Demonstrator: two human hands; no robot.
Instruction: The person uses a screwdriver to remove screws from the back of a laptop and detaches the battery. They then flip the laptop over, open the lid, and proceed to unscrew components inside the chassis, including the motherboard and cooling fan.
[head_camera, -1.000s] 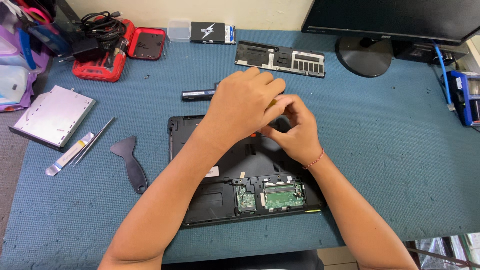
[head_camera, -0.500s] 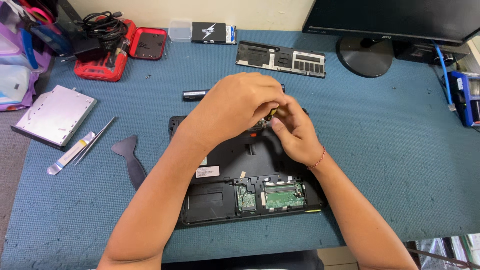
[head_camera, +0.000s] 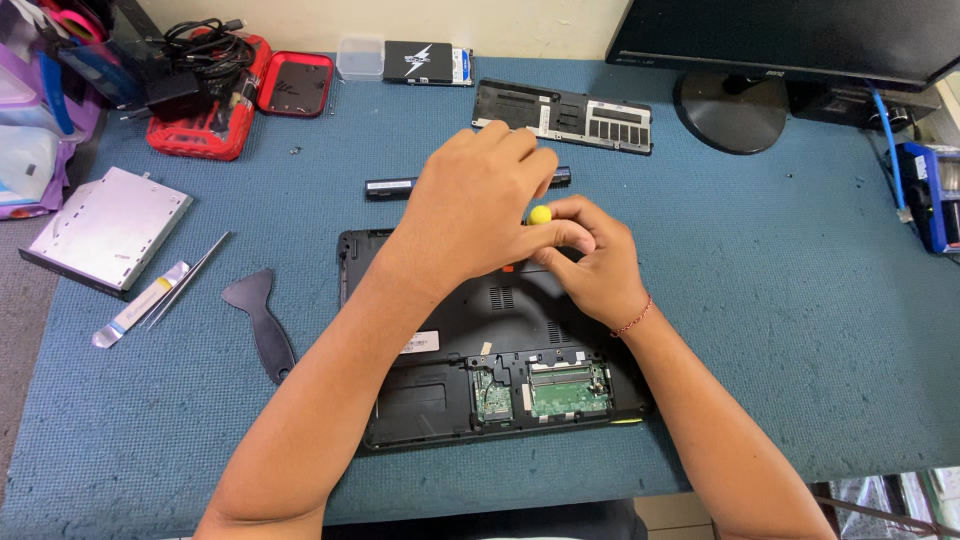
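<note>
Far out to the left of the open laptop, a silver optical drive is lying on the blue mat, with a slim metal spudger beside it and a black pry tool sitting just off the laptop's left edge. Beyond the laptop's far left corner, a long black battery is resting on the mat, partly hidden by your wrist. The laptop itself is lying underside up in front of you, its near compartments uncovered and showing green boards. Your left hand is hovering over the laptop's far edge with its fingers bunched narrow and pointing down. I cannot tell whether they are gripping anything, since your knuckles are hiding the tips. Just to its right, the yellow-capped screwdriver is standing nearly upright over the laptop's far middle, and your right hand is pinching it closed between thumb and fingers below the cap. By the look of it, you are working a screw on the laptop's far half. The tip and the screw head are hidden under your hands. What this calls for is keeping the driver square to the case and pressing lightly so that the tip is not slipping. Past the laptop's far right, the removed black cover panel is lying flat.
</note>
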